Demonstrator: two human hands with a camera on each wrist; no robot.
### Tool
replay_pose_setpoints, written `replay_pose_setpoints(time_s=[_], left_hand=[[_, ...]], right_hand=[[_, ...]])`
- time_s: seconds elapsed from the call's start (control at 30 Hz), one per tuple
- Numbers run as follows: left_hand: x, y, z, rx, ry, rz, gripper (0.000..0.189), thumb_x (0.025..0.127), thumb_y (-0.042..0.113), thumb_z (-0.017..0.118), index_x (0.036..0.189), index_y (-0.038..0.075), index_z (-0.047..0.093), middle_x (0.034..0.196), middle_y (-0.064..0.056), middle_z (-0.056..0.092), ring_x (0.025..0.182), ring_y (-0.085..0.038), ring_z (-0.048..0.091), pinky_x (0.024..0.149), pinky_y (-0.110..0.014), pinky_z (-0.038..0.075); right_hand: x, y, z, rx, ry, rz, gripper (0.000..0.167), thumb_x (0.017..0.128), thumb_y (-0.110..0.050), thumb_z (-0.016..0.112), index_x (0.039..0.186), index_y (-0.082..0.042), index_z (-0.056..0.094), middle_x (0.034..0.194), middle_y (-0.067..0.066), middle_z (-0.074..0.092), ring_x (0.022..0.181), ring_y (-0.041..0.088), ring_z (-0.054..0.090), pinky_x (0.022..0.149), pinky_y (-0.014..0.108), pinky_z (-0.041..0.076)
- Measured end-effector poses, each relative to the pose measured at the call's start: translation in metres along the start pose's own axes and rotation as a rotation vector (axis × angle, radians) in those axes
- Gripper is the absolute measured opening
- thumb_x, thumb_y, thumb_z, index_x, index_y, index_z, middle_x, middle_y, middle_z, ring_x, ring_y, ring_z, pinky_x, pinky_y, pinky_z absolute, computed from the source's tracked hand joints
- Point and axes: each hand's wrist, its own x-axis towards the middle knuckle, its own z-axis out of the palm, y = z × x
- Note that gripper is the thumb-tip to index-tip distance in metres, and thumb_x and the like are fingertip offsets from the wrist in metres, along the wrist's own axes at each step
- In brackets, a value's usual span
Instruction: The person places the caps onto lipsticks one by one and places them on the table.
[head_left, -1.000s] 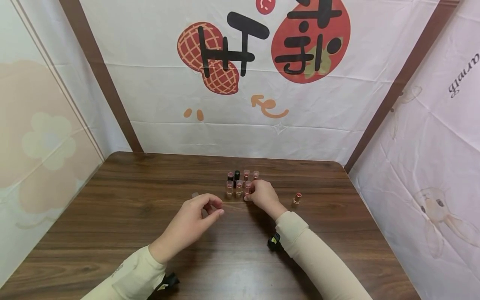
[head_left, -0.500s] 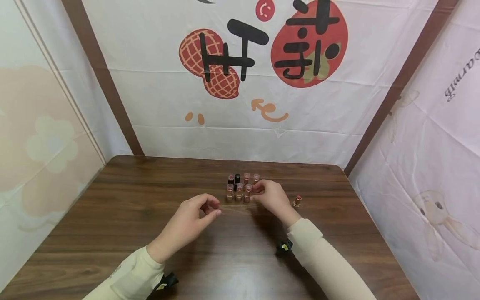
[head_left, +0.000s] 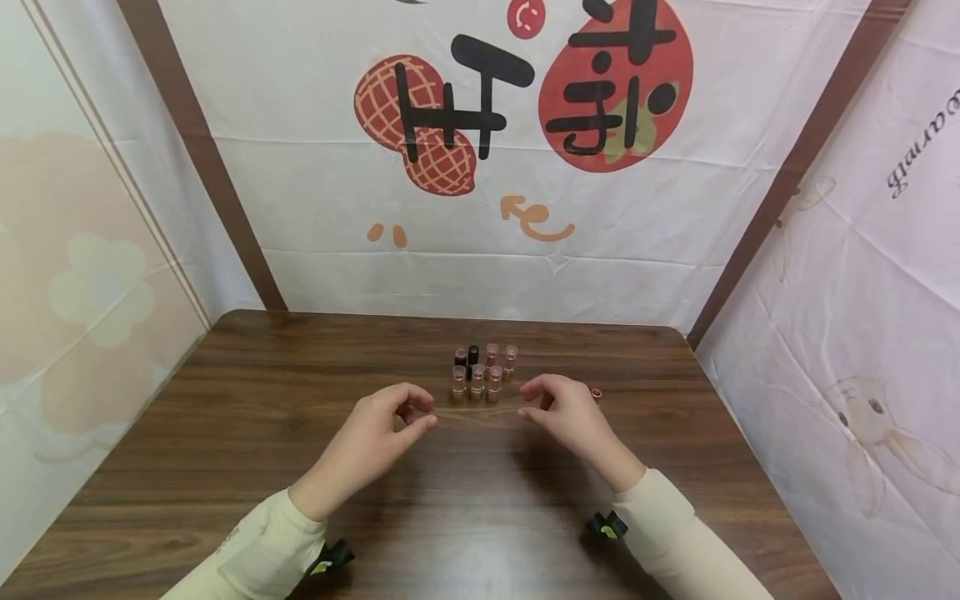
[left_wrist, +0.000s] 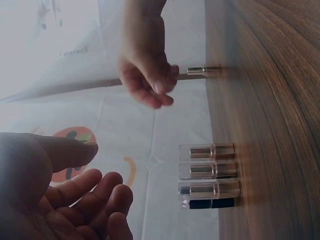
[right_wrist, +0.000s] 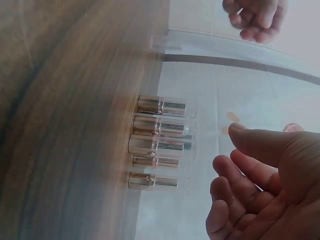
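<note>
Two rows of upright lipsticks stand near the back of the table. In front are three gold tubes with clear caps, such as the middle lipstick; behind them are two dark lipsticks and two rose-gold ones. My left hand hovers left of the rows, fingers loosely bent and holding nothing. To their right is my right hand, likewise holding nothing, its thumb and fingers apart. It largely hides an uncapped lipstick, whose red tip shows beyond it; the left wrist view shows that gold tube standing upright.
A clear cap stands apart on the left side, seen in the right wrist view and hidden behind my left hand in the head view. The wooden table is bounded by a printed cloth at the back and sides.
My right hand has let go of the right-hand lipstick in the front row and drawn back to the right, now overlapping the uncapped lipstick. The left hand has barely moved.
</note>
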Motion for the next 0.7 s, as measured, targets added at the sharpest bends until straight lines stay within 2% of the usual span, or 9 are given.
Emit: replay_pose_setpoints(time_s=[0.27, 0.47, 0.7], left_hand=[[0.002, -0.003, -0.001, 0.007, 0.009, 0.001, 0.017, 0.092, 0.016, 0.079, 0.106, 0.013, 0.07, 0.096, 0.007, 0.069, 0.083, -0.007, 0.062, 0.077, -0.029, 0.054], [0.003, -0.005, -0.002, 0.006, 0.009, 0.002, 0.019, 0.091, 0.014, 0.079, 0.108, 0.011, 0.07, 0.1, 0.003, 0.071, 0.082, -0.007, 0.062, 0.077, -0.029, 0.054], [0.002, -0.008, -0.004, 0.042, 0.019, 0.004, 0.023, 0.09, 0.016, 0.08, 0.11, 0.011, 0.07, 0.101, 0.003, 0.069, 0.083, -0.01, 0.063, 0.075, -0.029, 0.053]], right_hand=[[-0.019, 0.001, -0.007, -0.022, 0.037, -0.029, 0.022, 0.084, -0.025, 0.087, 0.103, -0.024, 0.075, 0.095, -0.014, 0.07, 0.077, 0.008, 0.059, 0.068, 0.028, 0.05], [-0.024, 0.003, -0.01, 0.008, 0.055, -0.04, 0.021, 0.085, -0.023, 0.086, 0.104, -0.026, 0.075, 0.093, -0.013, 0.07, 0.075, 0.009, 0.059, 0.063, 0.027, 0.051], [-0.027, 0.004, -0.014, 0.014, 0.075, -0.042, 0.023, 0.084, -0.022, 0.087, 0.104, -0.025, 0.075, 0.091, -0.012, 0.07, 0.076, 0.009, 0.059, 0.065, 0.027, 0.051]])
